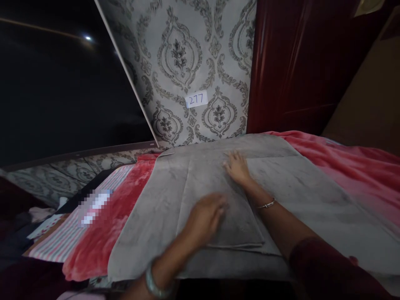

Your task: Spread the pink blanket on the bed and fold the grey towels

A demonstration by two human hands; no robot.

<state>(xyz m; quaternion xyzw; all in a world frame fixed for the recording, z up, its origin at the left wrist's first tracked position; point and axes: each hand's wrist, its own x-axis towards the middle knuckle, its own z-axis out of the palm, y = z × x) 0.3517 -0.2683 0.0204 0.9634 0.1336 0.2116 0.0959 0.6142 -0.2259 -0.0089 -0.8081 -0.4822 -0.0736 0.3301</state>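
A folded grey plush cloth (236, 227) lies on a larger spread of the same grey fabric (140, 225). My right hand (238, 167), with a thin bangle at the wrist, rests flat on the cloth's far part, fingers spread. Nearer to me, my left hand (204, 217) is over the middle of the folded cloth. Motion blurs its fingers, which look bent; whether they touch the fabric cannot be made out. A pale bangle (153, 283) circles the left wrist.
Red plush fabric (109, 233) shows under the grey spread on the left, and more red fabric (337, 162) on the right. A striped cloth (59, 241) lies further left. Behind stand a dark screen (65, 83), patterned wallpaper (187, 54) and a dark red panel (290, 71).
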